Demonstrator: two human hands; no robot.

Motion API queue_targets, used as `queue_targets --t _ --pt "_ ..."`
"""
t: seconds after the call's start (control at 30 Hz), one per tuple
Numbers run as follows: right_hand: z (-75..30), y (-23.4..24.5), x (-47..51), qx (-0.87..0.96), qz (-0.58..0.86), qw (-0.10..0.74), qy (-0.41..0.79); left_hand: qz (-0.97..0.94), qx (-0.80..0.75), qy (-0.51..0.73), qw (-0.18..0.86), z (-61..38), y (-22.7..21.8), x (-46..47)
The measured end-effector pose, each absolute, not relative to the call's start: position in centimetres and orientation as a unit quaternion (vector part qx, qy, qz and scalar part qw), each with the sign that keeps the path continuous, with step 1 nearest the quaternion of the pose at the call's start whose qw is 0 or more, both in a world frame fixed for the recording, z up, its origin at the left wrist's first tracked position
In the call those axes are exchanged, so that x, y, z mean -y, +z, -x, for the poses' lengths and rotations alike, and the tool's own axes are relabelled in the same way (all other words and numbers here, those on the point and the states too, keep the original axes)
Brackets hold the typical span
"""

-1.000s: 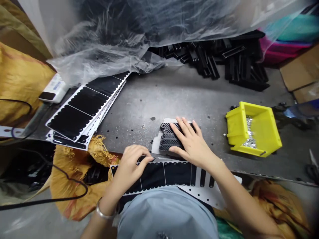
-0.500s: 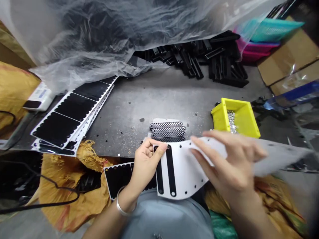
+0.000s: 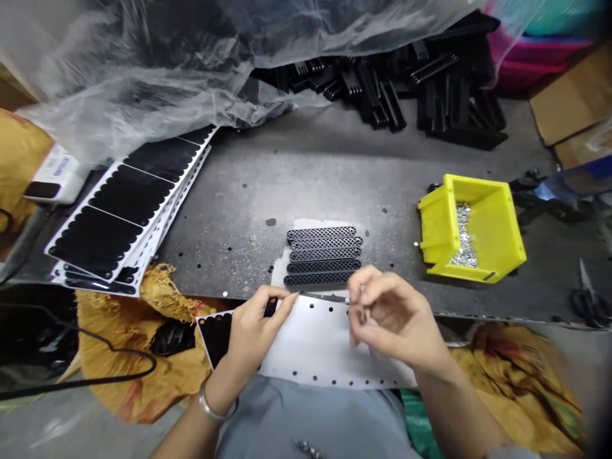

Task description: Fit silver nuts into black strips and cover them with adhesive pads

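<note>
1. You're resting your left hand (image 3: 255, 331) unclenched on the white perforated backing sheet (image 3: 325, 350).
2. You're holding your right hand (image 3: 394, 315) curled above it; I can't tell if it's pinching anything.
3. The black mesh strips (image 3: 322, 255) are lying just ahead, long axes running crosswise, nearer your right hand.

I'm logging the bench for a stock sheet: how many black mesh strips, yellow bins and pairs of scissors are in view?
Black mesh strips: 5
Yellow plastic bin: 1
Scissors: 1
Total: 7
</note>
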State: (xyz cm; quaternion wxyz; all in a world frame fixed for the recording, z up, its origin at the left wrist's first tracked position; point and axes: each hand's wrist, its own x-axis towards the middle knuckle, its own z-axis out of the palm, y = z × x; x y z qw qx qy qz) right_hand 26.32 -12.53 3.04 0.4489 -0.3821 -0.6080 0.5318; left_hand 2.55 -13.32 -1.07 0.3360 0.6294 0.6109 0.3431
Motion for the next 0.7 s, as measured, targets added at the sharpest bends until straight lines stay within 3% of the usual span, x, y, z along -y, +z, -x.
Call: queue_targets --t 0.13,0.23,0.7 --pt "-24.6 1.7 9.6 0.797 0.436 0.332 0.254 -0.603 -0.639 0.345 0.330 -1.8 -0.8 12.5" --pt "-23.1 0.5 8.8 0.863 0.392 0.286 0.142 -0.571 -0.646 0.343 0.373 -1.5 -0.8 12.0" --pt "-22.5 1.1 8.0 0.876 0.387 0.226 0.179 -0.491 -0.624 0.327 0.513 -1.9 -1.5 10.9"
